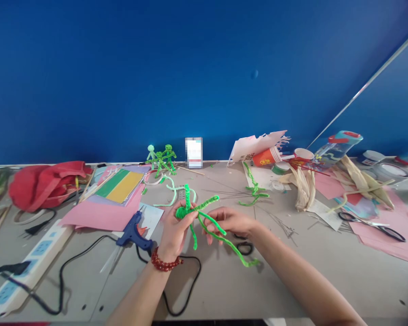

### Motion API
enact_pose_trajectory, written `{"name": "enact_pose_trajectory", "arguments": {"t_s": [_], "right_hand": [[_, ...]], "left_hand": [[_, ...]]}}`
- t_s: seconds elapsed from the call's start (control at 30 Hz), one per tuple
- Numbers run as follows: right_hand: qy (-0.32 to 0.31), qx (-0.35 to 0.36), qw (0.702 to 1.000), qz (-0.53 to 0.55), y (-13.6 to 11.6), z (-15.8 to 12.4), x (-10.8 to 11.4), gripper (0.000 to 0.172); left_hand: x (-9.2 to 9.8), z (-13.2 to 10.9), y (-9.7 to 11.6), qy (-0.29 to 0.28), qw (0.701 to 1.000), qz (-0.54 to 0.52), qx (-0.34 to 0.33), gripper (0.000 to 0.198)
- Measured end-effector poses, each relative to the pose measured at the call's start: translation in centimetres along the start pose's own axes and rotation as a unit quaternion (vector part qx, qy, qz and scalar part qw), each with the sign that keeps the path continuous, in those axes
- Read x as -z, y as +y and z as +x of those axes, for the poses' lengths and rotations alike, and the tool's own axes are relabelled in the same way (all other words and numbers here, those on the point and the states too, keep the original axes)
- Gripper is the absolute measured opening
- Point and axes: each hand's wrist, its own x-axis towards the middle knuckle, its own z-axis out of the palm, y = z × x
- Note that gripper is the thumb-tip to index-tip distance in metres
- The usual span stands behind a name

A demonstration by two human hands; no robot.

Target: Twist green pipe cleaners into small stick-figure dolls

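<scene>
I am sitting in a handicraft workroom. My table (377, 290), set against a blue wall (204, 68), is spread with a hot glue gun (132, 235), sheets of pink paper (95, 217), scissors (370, 226), dried corn husks (302, 190) and a power strip (30, 267). Small pipe-cleaner figures (161, 158) stand near the wall, much like the green pipe-cleaner figure (187, 210) I hold.

left hand (178, 231): curled up tight, thumb on top, wrist cocked a bit | right hand (229, 222): fingers pinched together, reaching in from the right, just beside the left hand, not touching | left forearm (139, 290) and right forearm (302, 276): bare, angling in from the bottom edge
</scene>
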Motion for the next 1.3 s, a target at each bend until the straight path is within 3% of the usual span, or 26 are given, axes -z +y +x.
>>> {"name": "enact_pose_trajectory", "arguments": {"t_s": [0.27,0.43,0.67,0.77,0.9,1.1,1.3], "right_hand": [[0.054,0.051,0.996,-0.045,0.3,0.5,-0.9,0.029],[0.119,0.069,0.988,-0.067,0.5,0.7,-0.8,0.031],[0.168,0.045,0.982,-0.076,-0.1,0.7,-0.4,0.03],[0.185,0.073,0.976,-0.088,-0.5,0.6,-0.9,0.025],[0.217,0.113,0.966,-0.089,-0.7,0.6,-1.6,0.021],[0.25,0.107,0.956,-0.108,-0.4,0.9,-1.8,0.02],[0.263,0.085,0.937,-0.215,-0.1,0.7,-1.3,0.023]], "left_hand": [[-0.1,0.0,-0.1,-0.046,0.999,-0.003,0.018,0.017],[-0.1,-0.1,0.0,-0.053,0.998,0.01,0.041,0.015],[0.1,-0.2,0.0,-0.071,0.995,0.013,0.07,0.013],[0.2,-0.1,-0.1,-0.078,0.995,0.023,0.066,0.013],[0.3,0.0,-0.4,-0.072,0.994,0.039,0.072,0.016],[0.8,0.2,-1.0,-0.04,0.995,0.074,0.045,0.022],[0.4,0.0,-0.9,-0.008,0.992,0.119,0.027,0.024]]}}
